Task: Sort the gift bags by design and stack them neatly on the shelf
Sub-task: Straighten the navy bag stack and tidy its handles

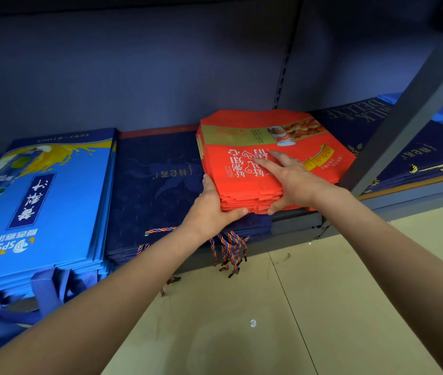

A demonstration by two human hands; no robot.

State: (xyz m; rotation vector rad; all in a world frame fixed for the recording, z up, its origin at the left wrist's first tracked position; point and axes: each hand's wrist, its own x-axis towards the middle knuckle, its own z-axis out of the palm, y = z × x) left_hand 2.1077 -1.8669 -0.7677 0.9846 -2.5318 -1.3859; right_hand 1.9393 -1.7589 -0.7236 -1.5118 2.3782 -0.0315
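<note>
On the shelf [296, 220], a stack of red bags [269, 163] lies atop the dark blue bags [155, 185]. The left hand [211, 209] grips its near-left corner; the right hand [288, 180] presses flat on top, thumb under the near edge. Light blue bags [41, 201] lie left.
</note>
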